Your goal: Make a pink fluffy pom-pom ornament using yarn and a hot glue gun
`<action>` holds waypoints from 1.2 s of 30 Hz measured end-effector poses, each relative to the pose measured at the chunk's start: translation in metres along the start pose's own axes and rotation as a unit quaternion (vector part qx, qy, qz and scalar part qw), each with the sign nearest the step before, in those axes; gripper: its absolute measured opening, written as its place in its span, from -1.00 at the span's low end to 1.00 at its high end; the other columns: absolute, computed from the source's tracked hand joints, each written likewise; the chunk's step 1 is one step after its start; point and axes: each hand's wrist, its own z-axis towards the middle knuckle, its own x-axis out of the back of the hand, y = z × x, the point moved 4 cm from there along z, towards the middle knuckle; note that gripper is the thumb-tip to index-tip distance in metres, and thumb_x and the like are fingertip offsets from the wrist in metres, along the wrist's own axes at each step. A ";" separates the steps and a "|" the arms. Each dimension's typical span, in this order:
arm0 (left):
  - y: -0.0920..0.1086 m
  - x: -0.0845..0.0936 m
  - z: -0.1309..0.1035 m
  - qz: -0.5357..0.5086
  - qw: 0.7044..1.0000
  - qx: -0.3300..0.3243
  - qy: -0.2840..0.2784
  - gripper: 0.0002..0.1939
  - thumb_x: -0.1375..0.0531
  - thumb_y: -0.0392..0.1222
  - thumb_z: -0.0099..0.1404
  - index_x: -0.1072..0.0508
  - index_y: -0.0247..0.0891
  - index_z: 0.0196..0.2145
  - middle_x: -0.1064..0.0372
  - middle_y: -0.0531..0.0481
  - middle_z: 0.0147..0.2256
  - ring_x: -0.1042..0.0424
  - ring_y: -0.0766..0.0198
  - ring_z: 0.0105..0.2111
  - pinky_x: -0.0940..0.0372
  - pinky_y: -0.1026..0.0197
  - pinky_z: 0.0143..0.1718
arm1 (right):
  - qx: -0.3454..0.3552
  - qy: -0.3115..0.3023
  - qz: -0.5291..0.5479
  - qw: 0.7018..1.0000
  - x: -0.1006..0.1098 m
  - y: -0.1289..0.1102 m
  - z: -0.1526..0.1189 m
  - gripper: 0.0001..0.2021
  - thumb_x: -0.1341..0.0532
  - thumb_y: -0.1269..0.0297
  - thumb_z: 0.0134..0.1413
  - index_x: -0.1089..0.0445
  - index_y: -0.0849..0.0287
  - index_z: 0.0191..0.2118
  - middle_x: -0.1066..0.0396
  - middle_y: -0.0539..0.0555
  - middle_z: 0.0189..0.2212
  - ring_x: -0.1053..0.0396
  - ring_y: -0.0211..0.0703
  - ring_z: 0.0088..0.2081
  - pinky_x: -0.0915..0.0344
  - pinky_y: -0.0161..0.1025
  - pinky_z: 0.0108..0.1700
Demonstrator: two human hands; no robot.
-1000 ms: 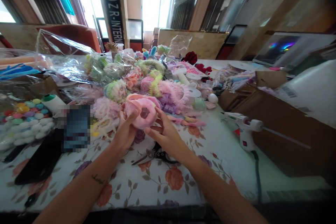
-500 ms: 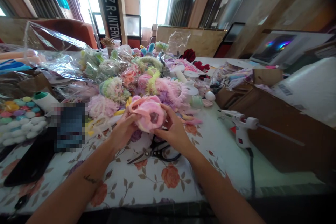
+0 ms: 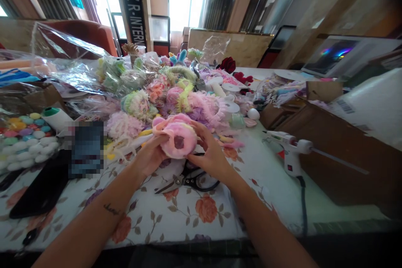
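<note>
A fuzzy pink ring-shaped craft piece (image 3: 185,144), with a hole in its middle and a pink band on its upper left, is held up above the table between both hands. My left hand (image 3: 153,153) is closed on its left side, the thumb pressed against the band. My right hand (image 3: 209,153) grips the right edge, fingers behind and thumb below. Under the hands lie black-handled scissors (image 3: 194,182) on the flowered tablecloth (image 3: 141,217), blades pointing left. Right behind the ring spreads a heap of pastel yarn pieces (image 3: 138,104).
To the right, a white glue gun (image 3: 292,155) with a clear stick stands by a brown cardboard box (image 3: 339,163). Colored pom-poms (image 3: 28,142), a white spool (image 3: 56,119) and a black phone-like slab (image 3: 40,188) lie left. Clear plastic wrap (image 3: 72,58) covers the back left.
The ring has turned slightly in my hands, its hole now facing me more squarely. Both hands keep their hold, and the view has shifted a little.
</note>
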 end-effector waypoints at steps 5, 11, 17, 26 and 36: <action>-0.003 0.002 0.000 -0.027 0.999 0.016 0.013 -0.55 -0.42 -0.26 0.12 -0.49 -0.27 -0.02 -0.56 -0.06 -0.26 -0.55 0.14 -0.26 -0.55 0.13 -0.22 | 0.004 -0.010 -0.008 1.000 0.001 -0.003 0.000 -0.18 -0.38 0.42 -0.08 -0.17 -0.02 0.33 -0.24 0.16 0.35 -0.24 0.08 0.35 -0.36 -0.01 0.26; -0.011 0.001 0.000 -0.070 0.997 0.028 0.029 -0.47 -0.48 -0.22 0.04 -0.47 -0.25 -0.03 -0.59 -0.11 -0.22 -0.58 0.08 -0.24 -0.56 0.10 -0.21 | 0.006 -0.016 -0.015 1.000 -0.001 -0.006 -0.001 -0.18 -0.34 0.47 -0.07 -0.15 -0.03 0.34 -0.22 0.17 0.36 -0.21 0.07 0.37 -0.32 0.03 0.29; -0.010 0.001 0.001 -0.065 0.997 0.006 0.040 -0.57 -0.48 -0.22 0.00 -0.52 -0.28 -0.15 -0.59 -0.10 -0.24 -0.57 0.08 -0.21 -0.54 0.11 -0.15 | 0.031 0.011 -0.050 0.998 0.000 -0.013 -0.002 -0.31 -0.36 0.31 0.09 -0.16 0.00 0.32 -0.30 0.20 0.31 -0.28 0.05 0.32 -0.34 0.02 0.25; -0.010 -0.005 0.000 0.010 0.999 -0.037 -0.033 -0.71 -0.46 -0.14 0.06 -0.56 -0.33 -0.29 -0.55 -0.03 -0.33 -0.53 0.25 -0.31 -0.46 0.30 -0.26 | 0.044 -0.037 -0.352 0.934 -0.010 -0.087 0.039 -0.81 -0.29 0.28 0.16 -0.48 0.13 -0.10 -0.55 0.04 -0.35 -0.47 -0.10 -0.29 -0.29 -0.21 -0.25; -0.009 -0.006 0.001 0.004 1.000 -0.019 -0.021 -0.73 -0.43 -0.10 0.12 -0.57 -0.28 -0.25 -0.59 -0.01 -0.32 -0.55 0.24 -0.33 -0.47 0.26 -0.29 | -0.008 -0.189 -0.444 0.876 -0.039 -0.100 0.088 -0.76 -0.33 0.51 -0.03 -0.51 0.14 -0.19 -0.52 -0.01 -0.43 -0.46 -0.11 -0.37 -0.12 -0.24 -0.39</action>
